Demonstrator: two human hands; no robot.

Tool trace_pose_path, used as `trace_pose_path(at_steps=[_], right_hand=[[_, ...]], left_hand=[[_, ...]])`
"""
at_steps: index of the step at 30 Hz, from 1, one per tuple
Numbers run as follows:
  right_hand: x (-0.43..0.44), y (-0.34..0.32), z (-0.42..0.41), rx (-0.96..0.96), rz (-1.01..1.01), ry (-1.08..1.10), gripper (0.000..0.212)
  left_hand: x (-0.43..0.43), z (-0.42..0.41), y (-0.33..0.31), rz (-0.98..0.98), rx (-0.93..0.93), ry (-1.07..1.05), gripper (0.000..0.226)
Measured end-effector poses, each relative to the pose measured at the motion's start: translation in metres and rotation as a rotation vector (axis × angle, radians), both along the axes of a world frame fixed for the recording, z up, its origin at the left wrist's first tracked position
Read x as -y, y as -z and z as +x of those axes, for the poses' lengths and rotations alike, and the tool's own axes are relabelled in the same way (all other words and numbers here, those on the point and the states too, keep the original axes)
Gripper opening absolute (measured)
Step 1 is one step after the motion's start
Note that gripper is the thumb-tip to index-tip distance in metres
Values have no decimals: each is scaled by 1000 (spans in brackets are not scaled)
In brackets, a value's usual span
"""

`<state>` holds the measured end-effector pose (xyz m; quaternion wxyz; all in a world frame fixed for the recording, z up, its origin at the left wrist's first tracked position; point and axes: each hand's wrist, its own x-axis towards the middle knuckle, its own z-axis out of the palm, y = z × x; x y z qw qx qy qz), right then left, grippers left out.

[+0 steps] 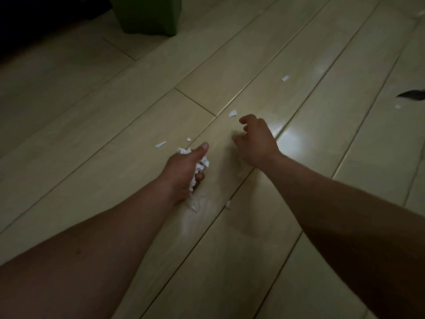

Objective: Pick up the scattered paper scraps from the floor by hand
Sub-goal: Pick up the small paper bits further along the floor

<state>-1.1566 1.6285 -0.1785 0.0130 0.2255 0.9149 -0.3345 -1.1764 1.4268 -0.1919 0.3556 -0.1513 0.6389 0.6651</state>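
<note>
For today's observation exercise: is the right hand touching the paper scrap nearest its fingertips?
Apart. Head view shows bare floor between the right hand and the scrap.

Dim, soft-focus frame. One bright glare patch lay on the floor (287,139), just right of the right hand (257,141); corners fell dark.

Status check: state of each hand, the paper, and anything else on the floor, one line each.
left hand: closed around a wad of scraps
wad: crumpled, held in the left hand, off the floor
right hand: open, fingers curled, empty, next to a loose scrap
scrap: lying flat on the floor, just beyond the right hand
far scrap: on the floor, untouched
long scrap: on the floor, left of the left hand
green bin: upright, top out of view
</note>
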Motion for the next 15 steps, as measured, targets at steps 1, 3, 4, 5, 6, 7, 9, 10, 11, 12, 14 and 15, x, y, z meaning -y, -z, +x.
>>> trace_pose_path(at_steps=[1, 3, 4, 5, 6, 7, 9, 10, 11, 12, 14, 15], right_hand=[[-4, 1, -15, 5, 54, -50, 53], [-10, 2, -42, 24, 171, -143, 56], [-12, 3, -54, 40, 227, -173, 55], [-14, 4, -63, 52, 278, -188, 51], [-16, 5, -71, 53, 320, -194, 44], [-17, 6, -75, 50, 352, -198, 37], [-18, 8, -79, 66, 401, -216, 27], [-17, 8, -78, 85, 411, -225, 25], [-15, 9, -77, 104, 408, -230, 25], [-11, 8, -74, 116, 388, -235, 26], [5, 4, -66, 91, 292, -268, 24], [17, 1, -62, 55, 226, -298, 20]], left_hand=[[-1, 0, 2, 2, -6, 7, 38], [-2, -2, 3, 9, 2, 7, 38], [-2, -2, 2, 15, 8, 7, 38], [-2, -3, 3, 18, 10, 11, 38], [-1, -3, 4, 16, 9, 15, 39], [-1, -3, 4, 12, 6, 15, 40], [-2, -2, 3, 14, 6, 0, 41], [-2, -2, 3, 18, 15, -11, 41], [-2, -1, 1, 18, 23, -23, 40], [-1, -1, 0, 15, 30, -33, 41], [-1, -1, -3, 15, 31, -46, 44], [-2, 0, -5, 15, 23, -57, 44]])
